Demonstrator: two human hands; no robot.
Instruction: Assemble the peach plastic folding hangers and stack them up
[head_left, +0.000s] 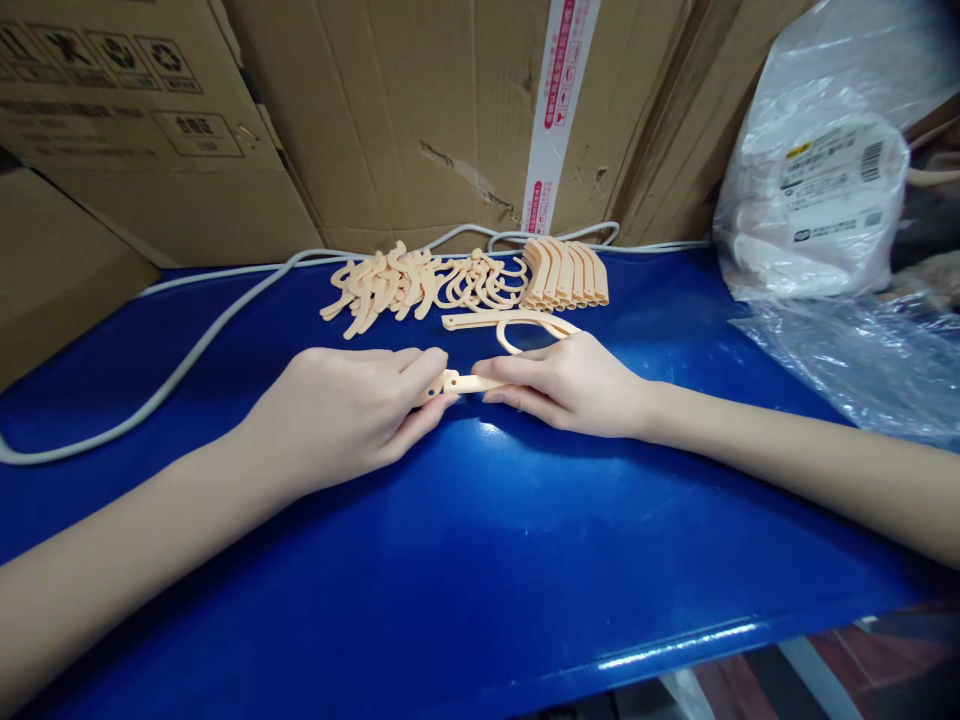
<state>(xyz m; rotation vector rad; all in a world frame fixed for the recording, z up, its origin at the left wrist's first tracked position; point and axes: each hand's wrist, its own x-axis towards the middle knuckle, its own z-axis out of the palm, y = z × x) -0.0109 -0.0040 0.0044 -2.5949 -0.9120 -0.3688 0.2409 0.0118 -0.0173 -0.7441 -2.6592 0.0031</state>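
My left hand [352, 410] pinches a small cream plastic piece with a hole in its end, mostly covered by the fingers. A slim cream plastic strip [466, 384] meets it end to end, and my right hand [574, 385] grips this strip between thumb and fingers. Just behind the right hand lies a longer cream plastic arm [484, 320] with a curved loop under it. Farther back are a heap of wavy cream pieces [386, 285], several thin curved hooks [480, 280] and a neat row of bent hollow arms [566, 273].
A blue tabletop [480, 560] lies under everything. Cardboard boxes [420, 110] wall off the back and left. A white cable [217, 345] runs along the left and rear. Clear plastic bags with a labelled white roll [840, 200] stand at the right.
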